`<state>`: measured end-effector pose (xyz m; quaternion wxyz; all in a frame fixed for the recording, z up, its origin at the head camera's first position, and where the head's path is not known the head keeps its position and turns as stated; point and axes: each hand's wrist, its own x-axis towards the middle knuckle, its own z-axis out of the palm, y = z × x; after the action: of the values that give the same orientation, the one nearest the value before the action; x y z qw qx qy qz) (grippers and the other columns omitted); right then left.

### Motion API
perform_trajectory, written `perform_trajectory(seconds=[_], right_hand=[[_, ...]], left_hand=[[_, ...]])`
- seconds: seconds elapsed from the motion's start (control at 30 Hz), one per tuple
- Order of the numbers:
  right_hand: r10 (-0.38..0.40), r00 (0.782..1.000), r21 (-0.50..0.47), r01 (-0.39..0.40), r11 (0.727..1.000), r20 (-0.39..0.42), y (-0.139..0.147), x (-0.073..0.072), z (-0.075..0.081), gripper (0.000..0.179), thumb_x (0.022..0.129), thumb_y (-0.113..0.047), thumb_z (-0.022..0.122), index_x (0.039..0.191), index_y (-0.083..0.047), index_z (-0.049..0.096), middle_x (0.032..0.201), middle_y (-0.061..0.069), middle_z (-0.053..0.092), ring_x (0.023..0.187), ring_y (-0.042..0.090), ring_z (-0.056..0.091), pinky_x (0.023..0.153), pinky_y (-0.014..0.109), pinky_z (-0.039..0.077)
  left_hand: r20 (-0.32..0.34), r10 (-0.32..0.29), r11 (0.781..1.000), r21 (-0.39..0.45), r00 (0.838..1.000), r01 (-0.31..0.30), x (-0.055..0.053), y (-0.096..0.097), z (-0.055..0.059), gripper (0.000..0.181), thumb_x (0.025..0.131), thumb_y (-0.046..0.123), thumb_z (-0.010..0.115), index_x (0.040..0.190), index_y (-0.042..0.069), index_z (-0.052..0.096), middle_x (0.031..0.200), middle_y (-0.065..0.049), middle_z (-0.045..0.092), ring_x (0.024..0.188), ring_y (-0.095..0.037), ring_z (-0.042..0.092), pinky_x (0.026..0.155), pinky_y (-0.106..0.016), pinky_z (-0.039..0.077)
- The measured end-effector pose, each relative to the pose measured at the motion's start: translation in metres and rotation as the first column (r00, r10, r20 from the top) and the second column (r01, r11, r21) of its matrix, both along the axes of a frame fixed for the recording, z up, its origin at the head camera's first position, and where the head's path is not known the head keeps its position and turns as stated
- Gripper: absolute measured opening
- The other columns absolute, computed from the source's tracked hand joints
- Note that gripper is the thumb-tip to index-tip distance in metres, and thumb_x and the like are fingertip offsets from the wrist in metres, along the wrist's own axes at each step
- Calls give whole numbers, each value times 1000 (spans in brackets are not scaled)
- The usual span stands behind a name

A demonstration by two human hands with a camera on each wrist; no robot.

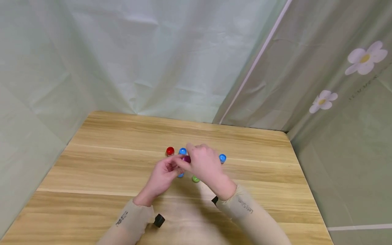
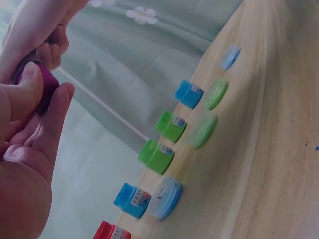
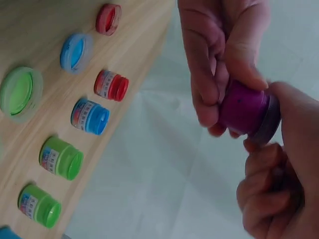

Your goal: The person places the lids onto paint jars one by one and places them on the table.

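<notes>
Above the table my left hand [image 1: 162,175] holds a small purple paint jar [image 3: 244,109] by its body, between thumb and fingers. My right hand [image 1: 205,163] grips the jar's dark purple lid [image 3: 269,119], which sits on the jar. The jar is tilted on its side in the right wrist view. Below stands a row of uncapped paint jars: a red jar [image 3: 110,85], a blue jar [image 3: 89,116], two green jars [image 3: 61,157] and another blue jar [image 2: 189,94]. In the head view my hands hide part of this row.
Loose lids lie along the near side of the row: a red lid [image 3: 108,20], a blue lid [image 2: 165,197], green lids [image 2: 201,129] and another blue lid [image 2: 230,57]. The wooden table [image 1: 92,163] meets hanging curtains [image 1: 171,68] at the back and sides.
</notes>
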<state>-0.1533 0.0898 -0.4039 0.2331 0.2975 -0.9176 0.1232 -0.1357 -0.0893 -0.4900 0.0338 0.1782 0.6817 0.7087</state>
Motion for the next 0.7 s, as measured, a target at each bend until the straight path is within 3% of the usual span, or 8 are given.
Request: perform_trajectory(seconds=[0.1, 0.2, 0.3, 0.4, 0.47, 0.57, 0.7], right_hand=[[-75, 997, 22, 75, 997, 16, -3, 1, 1, 55, 97, -48, 75, 67, -20, 39, 53, -10, 28, 46, 11, 35, 41, 21, 20], [-129, 987, 45, 125, 991, 96, -3, 0, 3, 55, 102, -51, 66, 64, -20, 42, 52, -8, 32, 45, 12, 37, 40, 23, 21], [-108, 972, 30, 104, 994, 208, 4, -3, 6, 50, 104, -58, 61, 73, -18, 59, 60, -6, 49, 53, 12, 47, 43, 24, 32], [26, 954, -17, -22, 1000, 300, 14, -8, 11, 40, 108, -56, 57, 104, -20, 75, 88, -5, 67, 77, 12, 62, 60, 27, 51], [154, 933, -39, -149, 988, 325, 20, -13, 14, 35, 111, -47, 57, 127, -21, 74, 110, -3, 70, 99, 14, 65, 80, 31, 56], [308, 895, -27, -317, 948, 323, 26, -18, 19, 33, 113, -34, 57, 140, -21, 70, 128, -1, 66, 118, 18, 62, 101, 35, 52], [405, 868, 25, -429, 903, 287, 29, -22, 23, 35, 109, -30, 66, 141, -19, 70, 131, 0, 66, 124, 19, 58, 108, 34, 47]], left_hand=[[-12, -3, 1000, -1, 1000, 3, 0, 2, -2, 33, 101, -1, 71, 134, -5, 69, 125, -13, 76, 108, -15, 72, 84, -27, 59], [1, -12, 1000, 5, 1000, 12, -1, 3, -3, 30, 101, 0, 72, 131, -4, 70, 117, -6, 77, 104, -17, 72, 84, -30, 59], [25, -30, 999, 43, 999, 29, -1, 2, -3, 32, 103, 0, 68, 135, -6, 66, 118, -2, 76, 105, -16, 73, 89, -34, 60], [41, -56, 993, 103, 998, 52, -2, -1, -2, 36, 107, 1, 62, 142, -10, 59, 124, -4, 75, 110, -16, 73, 96, -35, 59], [41, -73, 990, 124, 996, 67, -2, -3, -1, 39, 109, 4, 59, 145, -11, 56, 127, -6, 73, 111, -16, 74, 98, -35, 58], [34, -95, 988, 127, 995, 90, -3, -5, 0, 40, 112, 9, 56, 148, -9, 55, 130, -9, 72, 115, -21, 73, 100, -33, 57], [22, -115, 988, 104, 993, 112, -3, -7, 0, 37, 113, 12, 54, 144, -6, 57, 129, -9, 73, 117, -28, 72, 102, -33, 56]])
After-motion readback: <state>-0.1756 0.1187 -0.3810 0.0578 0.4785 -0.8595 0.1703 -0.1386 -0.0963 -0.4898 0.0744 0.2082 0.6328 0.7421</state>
